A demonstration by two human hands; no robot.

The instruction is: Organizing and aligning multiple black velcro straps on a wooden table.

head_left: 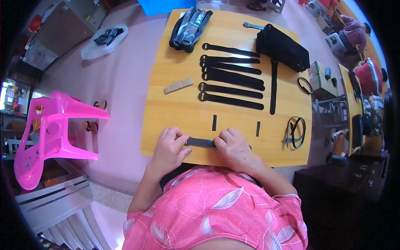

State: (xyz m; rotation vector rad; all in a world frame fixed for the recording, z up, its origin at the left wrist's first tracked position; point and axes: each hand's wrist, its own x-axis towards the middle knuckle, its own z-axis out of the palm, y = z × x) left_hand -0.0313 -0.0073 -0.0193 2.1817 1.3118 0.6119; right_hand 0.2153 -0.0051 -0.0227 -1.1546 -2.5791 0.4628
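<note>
At the table's near edge, a dark strap [201, 142] stretches between my two hands. My left hand [168, 146] pinches its left end between thumb and fingers. My right hand [234, 146] is closed over the other part, with a bit of strap showing past it; my fingers hide the rest. Just beyond lie two short black strips [214, 123], set apart. Farther off, several black straps with looped ends [231, 101] lie side by side. One long black strap [273, 87] runs lengthwise to their right. A tan folded strip [179, 85] rests to their left.
On the wooden table [166, 112] are a bundle of packed straps [191, 30], a black pile [283, 48], a coiled strap [305, 85] and a looped black strap [296, 132]. A pink stool [62, 112] stands at left. Other people [368, 77] work at right.
</note>
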